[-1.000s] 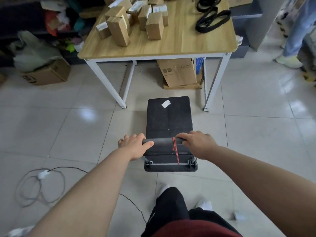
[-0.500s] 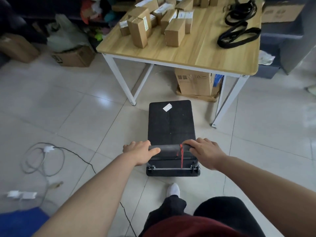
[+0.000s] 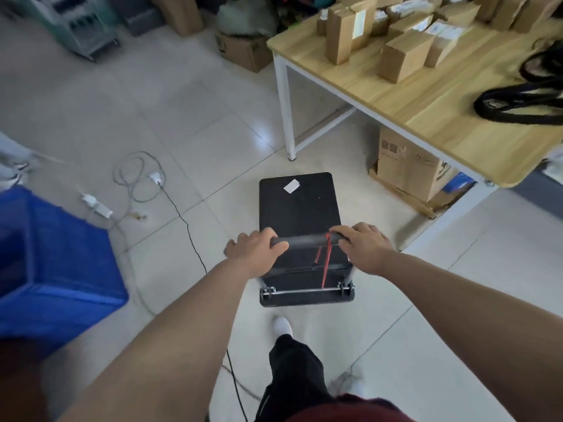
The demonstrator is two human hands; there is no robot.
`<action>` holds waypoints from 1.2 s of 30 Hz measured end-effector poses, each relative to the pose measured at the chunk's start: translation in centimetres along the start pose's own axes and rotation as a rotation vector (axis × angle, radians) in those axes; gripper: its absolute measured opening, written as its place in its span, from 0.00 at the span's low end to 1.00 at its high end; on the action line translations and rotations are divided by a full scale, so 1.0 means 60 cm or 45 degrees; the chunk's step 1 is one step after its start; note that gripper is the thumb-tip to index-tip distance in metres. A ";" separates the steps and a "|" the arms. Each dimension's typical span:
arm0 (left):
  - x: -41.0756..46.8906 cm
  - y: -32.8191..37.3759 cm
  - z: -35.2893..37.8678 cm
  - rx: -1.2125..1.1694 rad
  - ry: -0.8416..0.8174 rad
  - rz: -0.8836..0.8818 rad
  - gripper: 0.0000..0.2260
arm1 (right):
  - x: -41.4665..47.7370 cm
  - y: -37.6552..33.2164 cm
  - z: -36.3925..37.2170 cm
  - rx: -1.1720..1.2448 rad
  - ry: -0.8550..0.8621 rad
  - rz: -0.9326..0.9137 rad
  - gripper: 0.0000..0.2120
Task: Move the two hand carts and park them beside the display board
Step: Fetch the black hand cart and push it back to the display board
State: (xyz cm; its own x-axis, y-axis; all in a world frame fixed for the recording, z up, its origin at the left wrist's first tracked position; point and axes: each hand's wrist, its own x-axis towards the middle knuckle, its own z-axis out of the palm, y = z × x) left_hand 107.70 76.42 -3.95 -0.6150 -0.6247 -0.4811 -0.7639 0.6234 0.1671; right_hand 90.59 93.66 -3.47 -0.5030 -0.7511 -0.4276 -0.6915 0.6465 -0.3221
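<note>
A black hand cart (image 3: 300, 208) with a flat deck and a white sticker stands on the tiled floor in front of me. Its black foam handle bar (image 3: 307, 240) has a red cord tied near the right end. My left hand (image 3: 257, 249) is closed around the left end of the bar. The bar's right end is gripped by my right hand (image 3: 364, 246). Only one cart is in view, and no display board shows.
A wooden table (image 3: 405, 95) with white legs, several cardboard boxes and black straps stands at the right, close to the cart's front. A cardboard box (image 3: 408, 166) sits under it. A blue crate (image 3: 51, 263) is at the left. Cables (image 3: 143, 184) lie on the floor.
The cart and my view have swung to the left: the table has shifted from straight ahead to the right, and the blue crate and cables have come into view at the left.
</note>
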 end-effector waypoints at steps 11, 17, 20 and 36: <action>-0.091 -0.010 0.054 -0.155 0.079 -0.308 0.13 | 0.006 -0.016 0.008 -0.088 -0.066 -0.253 0.16; -0.070 -0.029 0.043 -0.182 0.149 -0.356 0.12 | 0.039 -0.045 0.004 -0.116 -0.063 -0.272 0.15; -0.039 -0.038 0.026 -0.216 0.154 -0.366 0.11 | 0.073 -0.054 -0.008 -0.139 -0.065 -0.275 0.15; 0.171 -0.091 -0.092 -0.223 0.264 -0.382 0.13 | 0.320 -0.120 -0.097 -0.137 -0.054 -0.332 0.15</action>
State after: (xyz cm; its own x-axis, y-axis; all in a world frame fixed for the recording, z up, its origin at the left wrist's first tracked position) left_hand 104.46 64.03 -5.04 -0.3727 -0.8594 -0.3500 -0.9261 0.3209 0.1983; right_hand 82.90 73.80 -4.47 -0.2802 -0.8826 -0.3775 -0.8472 0.4123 -0.3351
